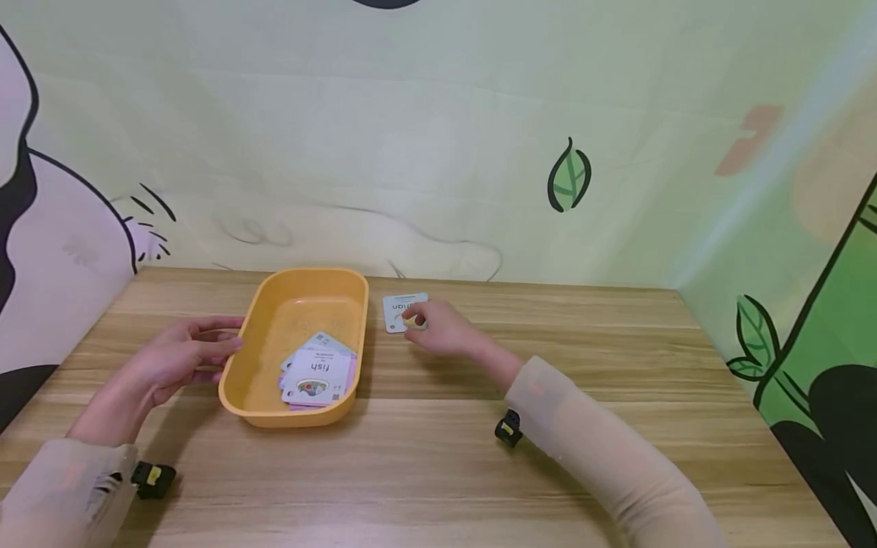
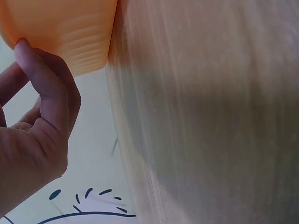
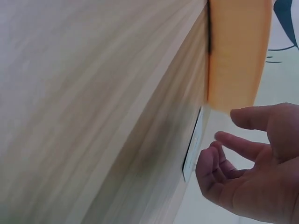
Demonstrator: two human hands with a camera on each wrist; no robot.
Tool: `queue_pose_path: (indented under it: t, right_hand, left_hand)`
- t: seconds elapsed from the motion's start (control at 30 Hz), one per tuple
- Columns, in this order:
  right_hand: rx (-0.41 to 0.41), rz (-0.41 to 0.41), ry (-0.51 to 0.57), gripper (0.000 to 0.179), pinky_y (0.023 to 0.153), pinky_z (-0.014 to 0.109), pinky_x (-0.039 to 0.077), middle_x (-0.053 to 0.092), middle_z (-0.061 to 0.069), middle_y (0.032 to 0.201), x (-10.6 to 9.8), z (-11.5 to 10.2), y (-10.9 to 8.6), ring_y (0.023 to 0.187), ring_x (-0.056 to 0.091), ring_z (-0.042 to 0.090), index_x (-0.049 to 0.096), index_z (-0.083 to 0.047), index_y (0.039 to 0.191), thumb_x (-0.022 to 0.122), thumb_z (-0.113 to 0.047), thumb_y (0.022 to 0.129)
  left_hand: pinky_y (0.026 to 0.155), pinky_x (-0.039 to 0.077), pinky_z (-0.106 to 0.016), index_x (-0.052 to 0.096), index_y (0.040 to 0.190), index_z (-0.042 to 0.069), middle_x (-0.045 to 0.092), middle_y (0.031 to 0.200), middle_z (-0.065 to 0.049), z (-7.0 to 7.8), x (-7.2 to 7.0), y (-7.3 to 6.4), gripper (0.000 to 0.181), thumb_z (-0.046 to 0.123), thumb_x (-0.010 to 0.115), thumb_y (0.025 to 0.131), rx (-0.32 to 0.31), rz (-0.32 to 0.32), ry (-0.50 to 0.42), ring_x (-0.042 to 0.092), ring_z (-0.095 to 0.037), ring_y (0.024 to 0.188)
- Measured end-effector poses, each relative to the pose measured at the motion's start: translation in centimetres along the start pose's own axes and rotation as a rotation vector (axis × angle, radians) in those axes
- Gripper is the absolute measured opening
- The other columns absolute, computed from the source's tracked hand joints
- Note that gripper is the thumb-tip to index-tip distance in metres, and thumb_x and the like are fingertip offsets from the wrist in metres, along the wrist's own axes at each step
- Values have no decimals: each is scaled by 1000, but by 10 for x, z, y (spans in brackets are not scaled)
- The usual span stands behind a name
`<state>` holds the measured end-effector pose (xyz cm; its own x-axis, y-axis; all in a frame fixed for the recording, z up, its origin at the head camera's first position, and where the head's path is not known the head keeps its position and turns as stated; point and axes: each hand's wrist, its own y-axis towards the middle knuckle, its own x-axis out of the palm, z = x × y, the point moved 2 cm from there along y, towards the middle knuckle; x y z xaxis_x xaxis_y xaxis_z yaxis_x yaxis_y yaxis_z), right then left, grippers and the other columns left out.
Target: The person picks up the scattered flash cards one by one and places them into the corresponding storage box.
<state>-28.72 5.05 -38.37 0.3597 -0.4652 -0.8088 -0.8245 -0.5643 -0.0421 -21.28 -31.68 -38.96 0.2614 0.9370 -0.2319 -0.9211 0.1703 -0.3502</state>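
Observation:
An orange plastic tray (image 1: 274,304) stands on the table, left of centre. Inside lies a small heap of picture cards; the top one is a white "fish" card (image 1: 317,378), upside down in the head view. At the tray's left side is my left hand (image 1: 181,354), its fingertips touching the outer wall near the rim. Flat on the table to the tray's right, a pale card (image 1: 395,313) is partly covered by my right hand (image 1: 441,327). That hand hovers over the card, thumb and forefinger apart, the other fingers bent, with nothing gripped.
The wood-grain table (image 1: 438,472) ends at a wall (image 1: 438,152) with printed drawings right behind the tray and card. Black wrist cameras (image 1: 154,480) hang at both sleeves.

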Motion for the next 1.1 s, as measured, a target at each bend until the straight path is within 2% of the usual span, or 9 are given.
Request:
queue_pose_path:
  t: [0.07,0.2,0.37,0.5,0.6,0.73,0.93,1.1]
  right_hand:
    - [4,-21,-50,37,90,38,49,64,22,115,0,3,0,104,58,29,65,6,131,65,-9,97]
    - [-9,-39,-145,39,83,36,47,62,20,110,1,10,1,94,52,26,65,5,133,65,-10,97]
    - [-28,-77,-214,35,90,37,46,67,18,113,2,14,-1,95,51,24,69,2,129,66,-13,97]
    - [-7,-108,-139,29,78,31,48,71,12,105,0,15,-6,81,54,18,73,3,121,66,-11,96]
    - [25,-117,-83,23,72,28,47,71,8,100,-3,16,-10,76,55,15,75,0,115,66,-11,97]
    - [41,-124,-80,19,76,28,48,71,5,99,-7,19,-19,85,58,15,78,-4,110,65,-13,99]
    - [22,-140,-52,17,63,24,43,68,-1,82,-12,28,-30,69,54,11,79,-3,102,67,-13,98]
    - [32,-139,-9,14,58,22,42,66,-1,79,-14,35,-34,63,52,9,78,-3,100,68,-13,98]
  left_hand:
    - [77,60,-34,21,158,-9,63,121,-6,0,0,0,70,19,59,107,2,1,5,67,-16,91]
    - [77,60,-33,21,158,-9,63,120,-5,0,0,0,69,19,59,107,4,1,4,68,-16,91]
    - [77,60,-34,21,158,-9,63,118,-4,0,1,0,69,18,59,107,4,2,1,68,-16,91]
    - [77,60,-34,21,158,-9,63,120,-5,0,0,1,69,18,59,107,-1,4,3,68,-16,91]
    - [78,60,-34,21,158,-8,63,120,-5,0,0,0,69,18,59,107,-5,4,3,68,-16,91]
    - [77,60,-34,21,158,-8,63,118,-4,1,0,0,70,19,59,107,-5,2,6,68,-16,90]
    - [77,60,-34,21,158,-9,63,119,-4,1,0,0,70,19,59,107,-2,2,12,68,-16,90]
    - [77,60,-34,21,157,-10,62,120,-5,2,1,0,69,19,58,107,-1,1,14,68,-15,91]
